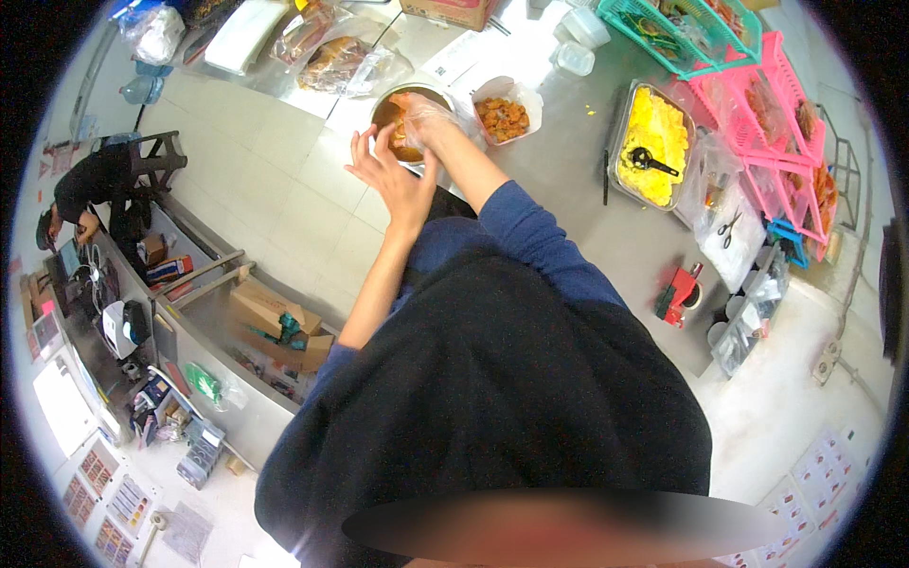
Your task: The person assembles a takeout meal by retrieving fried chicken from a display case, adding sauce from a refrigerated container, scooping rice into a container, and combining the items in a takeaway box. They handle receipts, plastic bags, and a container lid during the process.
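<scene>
My right hand (431,121), in a clear plastic glove, reaches over a round white-rimmed bowl (448,95) of reddish-brown food or sauce. Its fingers are curled down at the food, and what they grip is hidden. Beside the bowl's near left rim is my left hand (398,189), bare, with fingers spread and nothing in them. Close by on the right stands an open white paper box (533,109) filled with orange-brown food pieces (502,119).
Right of me, a clear tray (620,142) of yellow food holds a black scoop (653,163). Pink baskets (757,104), a green basket (644,38), scissors (728,230) and a red device (676,295) lie beyond. Bagged food (341,66) sits upper left; a person (95,185) bends at far left.
</scene>
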Demonstrator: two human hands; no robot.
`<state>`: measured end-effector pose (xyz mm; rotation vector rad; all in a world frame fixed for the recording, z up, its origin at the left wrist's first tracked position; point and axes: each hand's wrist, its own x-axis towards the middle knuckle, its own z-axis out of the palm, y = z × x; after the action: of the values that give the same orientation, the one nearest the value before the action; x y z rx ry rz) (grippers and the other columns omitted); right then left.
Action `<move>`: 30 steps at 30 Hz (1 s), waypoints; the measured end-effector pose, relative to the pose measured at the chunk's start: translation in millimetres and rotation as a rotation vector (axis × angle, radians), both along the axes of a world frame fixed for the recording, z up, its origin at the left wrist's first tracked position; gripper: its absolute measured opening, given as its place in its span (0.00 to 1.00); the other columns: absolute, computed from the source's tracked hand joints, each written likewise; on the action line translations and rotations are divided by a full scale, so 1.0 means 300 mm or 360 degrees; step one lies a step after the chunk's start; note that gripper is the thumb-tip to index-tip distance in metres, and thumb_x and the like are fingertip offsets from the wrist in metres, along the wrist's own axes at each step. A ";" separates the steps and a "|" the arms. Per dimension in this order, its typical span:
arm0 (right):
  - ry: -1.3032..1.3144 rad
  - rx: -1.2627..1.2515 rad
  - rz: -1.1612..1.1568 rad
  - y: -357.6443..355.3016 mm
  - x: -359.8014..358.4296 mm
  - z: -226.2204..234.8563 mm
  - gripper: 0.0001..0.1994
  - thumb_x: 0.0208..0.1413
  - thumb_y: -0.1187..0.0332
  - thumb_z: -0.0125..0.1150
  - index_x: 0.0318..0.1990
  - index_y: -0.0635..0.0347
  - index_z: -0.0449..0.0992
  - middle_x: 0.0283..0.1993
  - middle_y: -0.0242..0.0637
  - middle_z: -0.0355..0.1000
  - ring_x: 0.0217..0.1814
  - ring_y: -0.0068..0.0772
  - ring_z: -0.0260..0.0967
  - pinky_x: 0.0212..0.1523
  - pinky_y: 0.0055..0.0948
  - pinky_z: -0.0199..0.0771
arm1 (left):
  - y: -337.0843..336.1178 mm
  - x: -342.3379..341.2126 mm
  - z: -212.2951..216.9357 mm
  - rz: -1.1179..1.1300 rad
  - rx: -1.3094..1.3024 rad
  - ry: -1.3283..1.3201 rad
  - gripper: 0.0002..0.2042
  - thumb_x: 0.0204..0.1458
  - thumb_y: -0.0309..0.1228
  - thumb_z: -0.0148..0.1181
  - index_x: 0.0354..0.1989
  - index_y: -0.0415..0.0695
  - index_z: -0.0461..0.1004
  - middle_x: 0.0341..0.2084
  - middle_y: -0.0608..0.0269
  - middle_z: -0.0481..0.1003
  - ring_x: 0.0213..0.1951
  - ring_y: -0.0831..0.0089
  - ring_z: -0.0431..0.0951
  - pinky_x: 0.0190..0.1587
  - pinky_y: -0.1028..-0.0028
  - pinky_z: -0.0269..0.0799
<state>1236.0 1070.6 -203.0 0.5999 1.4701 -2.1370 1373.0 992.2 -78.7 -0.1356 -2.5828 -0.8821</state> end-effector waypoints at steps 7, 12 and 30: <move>-0.0393 -0.0353 -0.0975 -0.040 0.051 0.042 0.20 0.59 0.60 0.59 0.54 0.64 0.74 0.53 0.44 0.73 0.53 0.40 0.71 0.53 0.34 0.71 | -0.026 -0.238 -0.129 0.0068 0.0110 -0.0498 0.43 0.41 0.32 0.72 0.68 0.55 0.56 0.65 0.43 0.48 0.71 0.43 0.40 0.55 0.17 0.35; -0.0321 -0.0333 -0.1222 -0.093 0.103 0.072 0.17 0.62 0.65 0.55 0.55 0.63 0.71 0.53 0.43 0.72 0.49 0.37 0.71 0.49 0.37 0.72 | -0.060 -0.240 -0.184 0.0042 -0.0154 -0.0549 0.44 0.39 0.34 0.74 0.68 0.56 0.56 0.67 0.45 0.48 0.72 0.43 0.37 0.56 0.17 0.33; -0.0049 0.0067 -0.0299 0.369 0.642 0.259 0.13 0.63 0.72 0.47 0.53 0.58 0.73 0.46 0.34 0.73 0.47 0.28 0.72 0.46 0.33 0.77 | -0.342 -0.381 -0.471 0.0027 0.0540 -0.1164 0.25 0.45 0.35 0.70 0.52 0.38 0.71 0.36 0.46 0.80 0.43 0.50 0.81 0.48 0.57 0.74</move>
<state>1428.5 1181.4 -125.2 0.8119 1.4973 -2.2308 1258.6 889.6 -220.0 0.3742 -2.9956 -1.5778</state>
